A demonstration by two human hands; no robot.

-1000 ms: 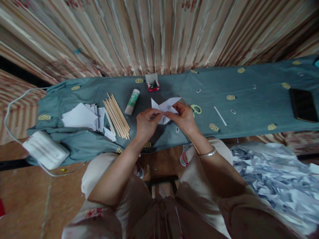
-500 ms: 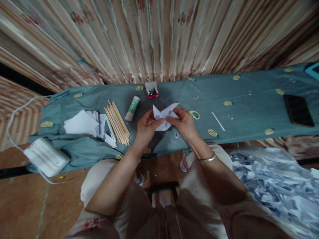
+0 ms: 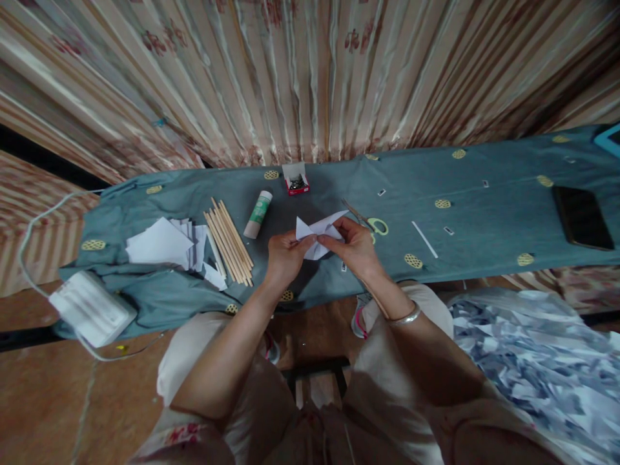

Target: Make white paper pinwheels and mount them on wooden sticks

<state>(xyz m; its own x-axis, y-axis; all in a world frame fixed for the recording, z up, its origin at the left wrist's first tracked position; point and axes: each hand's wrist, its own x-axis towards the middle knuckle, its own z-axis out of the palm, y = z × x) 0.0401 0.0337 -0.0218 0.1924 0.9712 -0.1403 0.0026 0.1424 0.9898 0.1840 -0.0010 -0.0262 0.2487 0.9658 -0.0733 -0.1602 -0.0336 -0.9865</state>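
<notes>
Over the middle of the teal cloth [image 3: 416, 187], a folded white paper [image 3: 320, 229] with pointed corners was held up between the person's hands, left hand [image 3: 283, 257] pinching its left side, right hand [image 3: 358, 247] its right, thumbs nearly meeting at its centre. Scissors [image 3: 378, 226] lay just beyond the right hand; a green-banded tube [image 3: 258, 214] and wooden sticks [image 3: 228, 244] lay left of the left hand, a small red box [image 3: 297, 184] farther back.

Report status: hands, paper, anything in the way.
Left hand and right hand both pinching folded white paper near its middle. Scissors beside right hand, partly hidden. Nothing visibly blocking.
</notes>
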